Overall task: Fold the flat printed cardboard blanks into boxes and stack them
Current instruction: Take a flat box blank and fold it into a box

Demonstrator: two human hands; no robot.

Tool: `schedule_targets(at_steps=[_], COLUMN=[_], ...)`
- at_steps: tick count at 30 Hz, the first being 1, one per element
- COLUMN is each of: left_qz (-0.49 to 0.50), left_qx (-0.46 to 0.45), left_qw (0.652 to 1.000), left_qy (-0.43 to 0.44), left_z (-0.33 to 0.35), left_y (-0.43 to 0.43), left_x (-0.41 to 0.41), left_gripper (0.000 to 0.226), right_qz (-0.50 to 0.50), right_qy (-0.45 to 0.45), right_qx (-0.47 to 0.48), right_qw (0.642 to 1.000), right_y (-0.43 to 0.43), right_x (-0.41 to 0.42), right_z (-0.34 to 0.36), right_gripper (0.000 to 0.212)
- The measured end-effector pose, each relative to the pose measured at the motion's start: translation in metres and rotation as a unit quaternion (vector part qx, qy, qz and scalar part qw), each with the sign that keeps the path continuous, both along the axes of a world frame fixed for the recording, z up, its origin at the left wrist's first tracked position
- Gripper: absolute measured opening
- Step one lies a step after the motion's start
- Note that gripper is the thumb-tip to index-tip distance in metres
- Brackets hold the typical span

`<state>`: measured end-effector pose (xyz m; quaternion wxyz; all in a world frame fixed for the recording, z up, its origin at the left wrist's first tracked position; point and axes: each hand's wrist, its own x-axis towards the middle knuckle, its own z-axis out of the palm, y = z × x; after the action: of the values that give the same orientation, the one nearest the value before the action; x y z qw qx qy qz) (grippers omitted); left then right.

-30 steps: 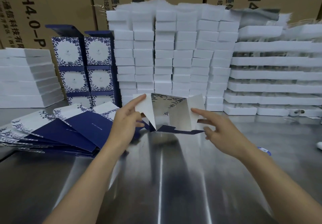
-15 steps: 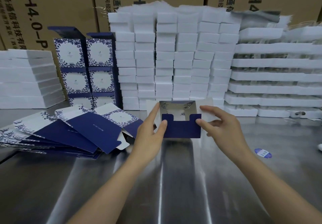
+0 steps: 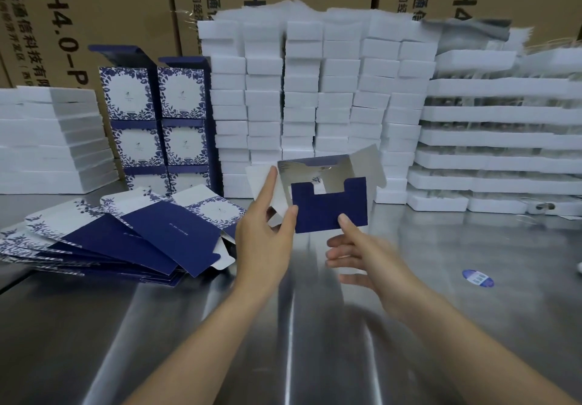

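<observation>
The left hand (image 3: 267, 234) pinches the half-folded box (image 3: 327, 196), open and empty; the right hand (image 3: 362, 253), fingers loose, touches its navy flap. Cartons (image 3: 104, 11) behind read "AH4.0-P".

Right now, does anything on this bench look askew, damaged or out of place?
Only small things. The flat blanks lie fanned out unevenly, not squared. A blue-and-white sticker sits stray on the steel table. No damage shows on the half-folded box.
</observation>
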<state>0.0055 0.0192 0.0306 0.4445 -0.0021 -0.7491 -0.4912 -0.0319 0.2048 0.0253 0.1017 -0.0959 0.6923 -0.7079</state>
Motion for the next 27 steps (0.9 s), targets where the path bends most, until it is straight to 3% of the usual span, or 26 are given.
schedule_targets(at_steps=[4, 9, 12, 14, 16, 18, 21, 23, 27], left_qz=[-0.011, 0.001, -0.035, -0.056, -0.083, -0.144, -0.227, -0.233, -0.237], left_qx=[-0.068, -0.111, -0.046, 0.03, 0.123, 0.179, 0.198, 0.242, 0.282], left_qw=[0.997, 0.992, 0.991, 0.987, 0.983, 0.973, 0.948, 0.935, 0.92], left_qy=[0.028, 0.058, 0.123, 0.15, 0.112, 0.006, -0.103, -0.116, -0.136], left_z=[-0.001, 0.004, 0.006, 0.007, 0.009, 0.008, 0.004, 0.003, 0.004], left_y=[0.009, 0.012, 0.024, 0.035, 0.043, 0.049, 0.058, 0.061, 0.057], left_x=[0.004, 0.011, 0.021, 0.023, 0.021, 0.019, 0.02, 0.02, 0.018], left_gripper=[0.07, 0.073, 0.088, 0.087, 0.061, 0.032, 0.037, 0.045, 0.037], right_qz=[-0.021, -0.061, -0.125, -0.146, -0.151, -0.145, -0.131, -0.117, -0.088], right_qy=[0.024, 0.031, 0.06, 0.072, 0.077, 0.08, 0.093, 0.103, 0.098], right_qx=[-0.084, -0.088, -0.112, -0.135, -0.151, -0.16, -0.147, -0.138, -0.114], right_qw=[0.996, 0.994, 0.984, 0.977, 0.974, 0.973, 0.976, 0.978, 0.985], right_y=[-0.006, -0.009, -0.01, -0.01, -0.011, -0.014, -0.019, -0.022, -0.02], right_x=[0.004, 0.007, 0.01, 0.014, 0.019, 0.022, 0.027, 0.029, 0.029], right_z=[0.003, 0.003, 0.008, 0.012, 0.017, 0.019, 0.017, 0.015, 0.017], right_gripper=[0.049, 0.04, 0.037, 0.036, 0.036, 0.037, 0.04, 0.041, 0.047])
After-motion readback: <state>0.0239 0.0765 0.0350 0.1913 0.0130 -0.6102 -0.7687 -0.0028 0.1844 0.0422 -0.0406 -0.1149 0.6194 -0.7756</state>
